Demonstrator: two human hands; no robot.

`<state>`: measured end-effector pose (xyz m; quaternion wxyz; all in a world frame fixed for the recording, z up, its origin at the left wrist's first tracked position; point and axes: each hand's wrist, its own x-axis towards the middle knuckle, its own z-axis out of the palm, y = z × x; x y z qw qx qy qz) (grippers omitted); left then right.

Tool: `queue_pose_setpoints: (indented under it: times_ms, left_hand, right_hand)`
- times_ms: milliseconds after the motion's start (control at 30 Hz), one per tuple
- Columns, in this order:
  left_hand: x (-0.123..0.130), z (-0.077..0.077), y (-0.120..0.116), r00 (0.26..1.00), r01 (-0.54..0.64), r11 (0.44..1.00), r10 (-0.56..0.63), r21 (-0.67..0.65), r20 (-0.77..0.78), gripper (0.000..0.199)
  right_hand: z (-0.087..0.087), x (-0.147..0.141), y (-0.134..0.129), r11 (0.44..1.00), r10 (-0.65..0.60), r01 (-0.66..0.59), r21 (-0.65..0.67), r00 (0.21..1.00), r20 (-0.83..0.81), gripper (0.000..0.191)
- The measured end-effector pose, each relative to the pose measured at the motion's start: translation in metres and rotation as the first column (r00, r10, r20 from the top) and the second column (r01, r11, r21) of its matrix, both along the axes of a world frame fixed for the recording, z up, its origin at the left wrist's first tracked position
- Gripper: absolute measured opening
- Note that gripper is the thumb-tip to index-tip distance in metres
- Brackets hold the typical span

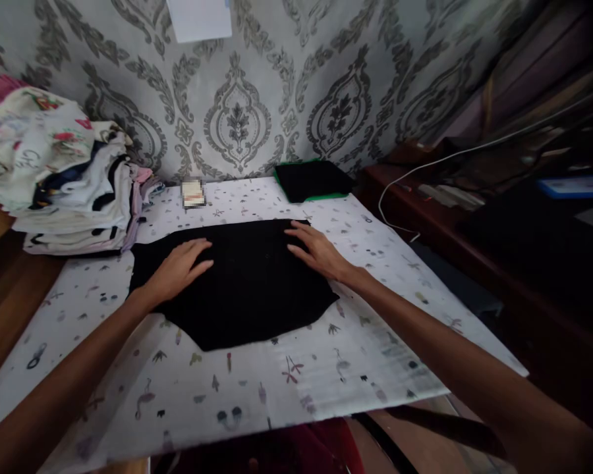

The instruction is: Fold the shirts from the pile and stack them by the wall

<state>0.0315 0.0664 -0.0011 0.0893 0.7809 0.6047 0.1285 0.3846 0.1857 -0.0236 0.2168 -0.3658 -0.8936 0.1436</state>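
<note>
A black garment point(242, 283) lies spread flat on the table, its kind unclear from its outline. My left hand point(180, 266) rests on the left part of the cloth, fingers stretched toward the middle. On the upper right part, my right hand point(319, 250) lies with its fingers extended and thumb apart. Both hands touch the cloth, and neither grips it. Under the garment is a white table cover point(257, 388) with small printed figures.
A tall stack of folded clothes point(84, 191) stands at the left. Toward the back are a small pale card or packet point(194, 194) and a black folded item with green edges point(316, 180). A white cable point(425, 163) hangs over the dark red furniture point(425, 204) at right.
</note>
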Motion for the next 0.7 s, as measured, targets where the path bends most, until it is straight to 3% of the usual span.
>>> queue_pose_setpoints:
  times_ms: [133, 267, 367, 567, 700]
  left_hand:
    - [0.012, 0.006, -0.076, 0.965, 0.254, 0.966, -0.250, -0.040, 0.077, 0.038]
    - [0.017, -0.004, -0.120, 0.954, 0.301, 0.954, -0.300, 0.020, -0.013, 0.034]
    - [0.016, -0.012, -0.127, 0.955, 0.296, 0.950, -0.292, 0.100, -0.050, 0.026]
    - [0.017, -0.018, -0.126, 0.956, 0.292, 0.940, -0.281, 0.176, -0.084, 0.024]
    - [0.021, -0.018, -0.126, 0.967, 0.254, 0.947, -0.242, 0.198, -0.084, 0.025]
  right_hand:
    - [0.018, 0.034, -0.071, 0.979, 0.149, -0.153, -0.136, 0.988, -0.035, 0.042]
    - [0.015, 0.059, -0.112, 0.978, 0.173, -0.166, -0.127, 0.984, 0.052, 0.032]
    - [0.013, 0.067, -0.123, 0.989, 0.135, -0.129, -0.070, 0.987, 0.089, 0.017]
    - [0.015, 0.066, -0.128, 0.990, 0.129, -0.134, 0.030, 0.982, 0.140, 0.012]
    - [0.010, 0.066, -0.125, 0.988, 0.117, -0.132, 0.086, 0.981, 0.157, 0.018]
